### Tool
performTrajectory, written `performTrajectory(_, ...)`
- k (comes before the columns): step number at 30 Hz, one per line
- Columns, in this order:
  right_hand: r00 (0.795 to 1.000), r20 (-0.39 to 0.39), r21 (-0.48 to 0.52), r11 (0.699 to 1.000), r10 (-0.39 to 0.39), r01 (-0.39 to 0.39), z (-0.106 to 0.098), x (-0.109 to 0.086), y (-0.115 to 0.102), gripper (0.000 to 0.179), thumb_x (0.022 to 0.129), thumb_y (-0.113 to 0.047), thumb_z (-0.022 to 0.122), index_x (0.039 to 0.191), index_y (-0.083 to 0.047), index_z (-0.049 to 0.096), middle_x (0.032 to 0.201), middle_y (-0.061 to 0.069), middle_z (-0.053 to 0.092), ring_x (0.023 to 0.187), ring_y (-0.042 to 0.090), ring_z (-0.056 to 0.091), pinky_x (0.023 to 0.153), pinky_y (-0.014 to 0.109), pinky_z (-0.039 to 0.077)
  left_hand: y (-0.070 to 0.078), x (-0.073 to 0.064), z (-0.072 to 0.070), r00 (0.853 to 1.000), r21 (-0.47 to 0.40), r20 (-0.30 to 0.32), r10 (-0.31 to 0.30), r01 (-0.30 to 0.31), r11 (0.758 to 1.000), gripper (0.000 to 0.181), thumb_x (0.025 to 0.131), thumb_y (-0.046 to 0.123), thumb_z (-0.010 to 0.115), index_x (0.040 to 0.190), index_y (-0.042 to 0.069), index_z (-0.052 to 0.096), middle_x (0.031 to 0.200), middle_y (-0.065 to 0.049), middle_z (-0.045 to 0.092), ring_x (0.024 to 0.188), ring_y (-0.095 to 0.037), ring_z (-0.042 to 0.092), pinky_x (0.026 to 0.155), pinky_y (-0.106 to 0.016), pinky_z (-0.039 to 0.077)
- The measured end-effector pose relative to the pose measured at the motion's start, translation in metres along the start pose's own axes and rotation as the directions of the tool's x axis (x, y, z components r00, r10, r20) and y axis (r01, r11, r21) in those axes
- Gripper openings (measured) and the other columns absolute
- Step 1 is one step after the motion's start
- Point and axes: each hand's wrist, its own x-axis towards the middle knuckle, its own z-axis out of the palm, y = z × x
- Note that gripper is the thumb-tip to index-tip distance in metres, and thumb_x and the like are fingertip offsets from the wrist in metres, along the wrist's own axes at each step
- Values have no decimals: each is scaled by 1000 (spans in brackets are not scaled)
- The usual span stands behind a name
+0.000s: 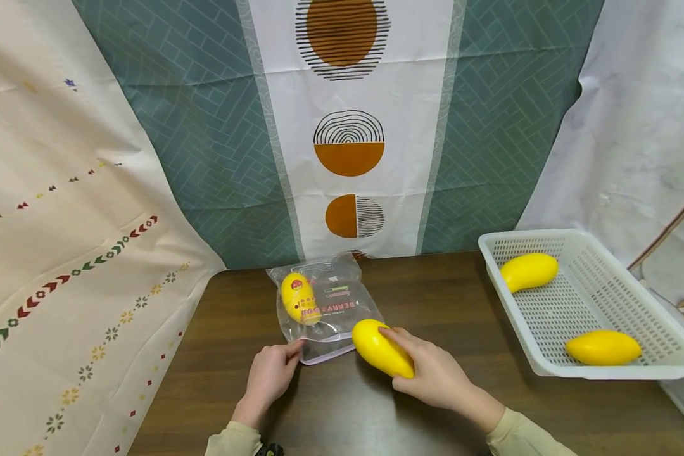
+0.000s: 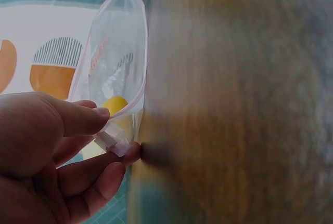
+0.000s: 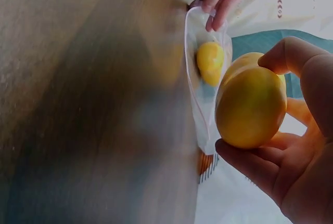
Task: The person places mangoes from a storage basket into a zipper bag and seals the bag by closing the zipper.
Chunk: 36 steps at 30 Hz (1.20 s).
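Observation:
A clear zip bag (image 1: 342,316) with pink print lies on the table, its mouth facing me and parted. Inside it, toward the left, is one yellow mango (image 1: 297,297). My left hand (image 1: 272,373) pinches the left corner of the bag's mouth between thumb and fingers, as the left wrist view shows at the pink-edged rim (image 2: 145,52). In my right hand (image 1: 433,370) is a second yellow mango (image 1: 379,345), gripped between thumb and fingers just off the right end of the bag's opening. The right wrist view shows this mango (image 3: 252,107) end-on.
A white perforated basket (image 1: 507,310) stands on the right of the brown wooden table (image 1: 234,316). Two yellow mangoes lie in it, one at the back left (image 1: 530,271) and one at the front (image 1: 603,348). Patterned cloths hang behind and on both sides.

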Motion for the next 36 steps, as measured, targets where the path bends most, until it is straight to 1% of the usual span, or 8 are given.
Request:
performTrajectory(4,1000,11,-11,1000,-17,18,5,0,-2,86,78,-25,80,159,-31,53,153,9,61,104,20,69,69,35,49,0,-1,-1,1000,-4,5,-7,7,1000,32,92,6,82,123,16,83,90,-8,81,54,-9,46,51,-31,34)
performTrajectory(9,999,36,-8,1000,-21,22,7,0,-4,86,78,-26,80,159,-32,53,154,10,60,105,21,70,69,36,50,1,-1,-1,1000,-18,8,-9,9,1000,32,92,7,82,123,15,83,104,-9,81,55,-8,46,50,-31,34)
performTrajectory(14,997,69,-7,999,-38,38,10,0,-6,85,79,-27,80,159,-33,52,156,12,58,111,25,71,69,39,51,0,-1,-1,1000,-12,6,-14,15,1000,32,92,6,82,123,15,83,99,-9,82,54,-9,46,50,-31,34)
performTrajectory(19,995,91,-9,999,-47,48,13,2,-8,86,79,-28,81,159,-33,53,154,14,59,117,30,71,71,40,51,0,-1,-2,1000,-14,-8,-12,11,1000,32,92,6,82,123,15,83,108,-9,81,58,-11,57,52,-32,37)
performTrajectory(24,991,119,-12,998,-61,63,18,5,-12,85,78,-27,80,159,-30,53,153,17,60,125,35,68,76,47,54,0,-3,-2,1000,-20,-22,-17,16,1000,32,92,6,82,124,14,83,110,-9,81,65,-20,70,52,-34,40)
performTrajectory(29,988,137,-27,996,-75,80,24,9,-14,85,78,-28,79,159,-28,54,152,17,60,119,32,70,77,45,54,0,-3,-1,1000,-26,-22,-23,22,999,33,92,7,82,124,14,82,113,-9,80,67,-22,71,52,-34,40)
performTrajectory(33,985,152,-33,996,-81,87,30,12,-17,84,77,-29,79,158,-27,55,150,13,62,106,25,70,71,40,51,-1,-3,-1,1000,-27,-24,-17,16,1000,33,92,7,83,125,14,82,114,-8,80,70,-24,73,54,-37,45)
performTrajectory(36,984,166,-37,996,-71,79,33,15,-20,84,76,-30,79,157,-26,56,149,12,63,100,23,68,68,38,49,-2,-3,0,999,-15,-39,-3,2,1000,33,92,8,83,125,15,82,115,-7,80,82,-28,78,60,-40,52)
